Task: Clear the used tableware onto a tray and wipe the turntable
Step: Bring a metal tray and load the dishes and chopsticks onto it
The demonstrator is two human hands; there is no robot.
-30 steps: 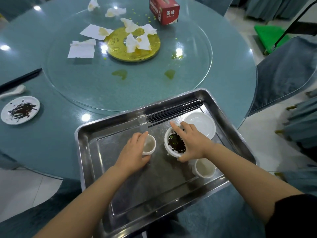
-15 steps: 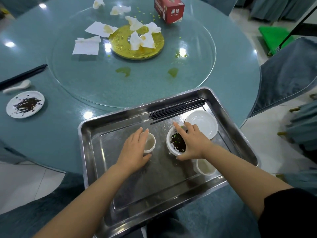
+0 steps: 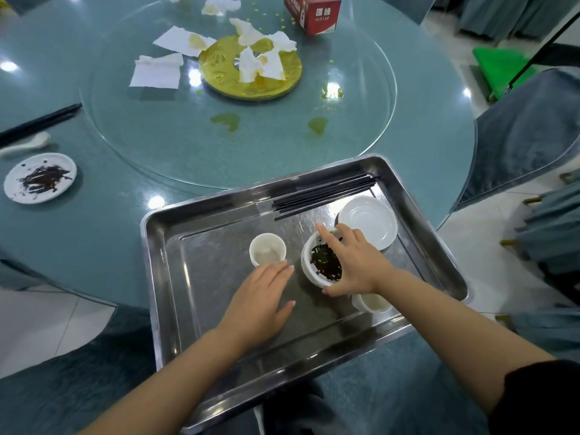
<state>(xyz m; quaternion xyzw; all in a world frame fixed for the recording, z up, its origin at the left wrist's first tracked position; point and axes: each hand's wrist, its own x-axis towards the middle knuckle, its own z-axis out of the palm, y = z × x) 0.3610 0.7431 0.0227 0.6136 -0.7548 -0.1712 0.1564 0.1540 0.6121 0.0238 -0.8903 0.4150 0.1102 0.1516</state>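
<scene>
While the right hand (image 3: 351, 265) curls over a white bowl (image 3: 317, 265) on the steel tray (image 3: 163, 277), its forefinger lies across the far rim and its thumb at the near rim, so this grip is grasping the bowl. Dark scraps with green flecks fill the bowl. Left hand (image 3: 260, 299) lies flat above the tray floor, fingers straight and together, grip released; fingertips sit just beside the near edge of a small white cup (image 3: 267, 250), contact cannot be told. Second small cup (image 3: 372, 303) stands near the tray's front-right wall, partly hidden under the right wrist. White saucer (image 3: 367, 221) rests in the far-right part of the tray, just beside the bowl. Black chopsticks (image 3: 323, 194) lie bundled along the tray's far side. Tray sits at the near edge of the round teal counter (image 3: 78, 233), overhanging it toward the person. On the counter to the left: a small plate (image 3: 40, 178) smeared with dark residue, a white spoon (image 3: 26, 146), and another pair of black chopsticks (image 3: 40, 119). Glass turntable (image 3: 163, 130) carries a gold disc (image 3: 251, 69) at centre, crumpled napkins (image 3: 157, 70) on and beside it, yellow-green spill patches (image 3: 226, 120), scattered green bits, and a red tissue box (image 3: 312, 11) at the far side.
</scene>
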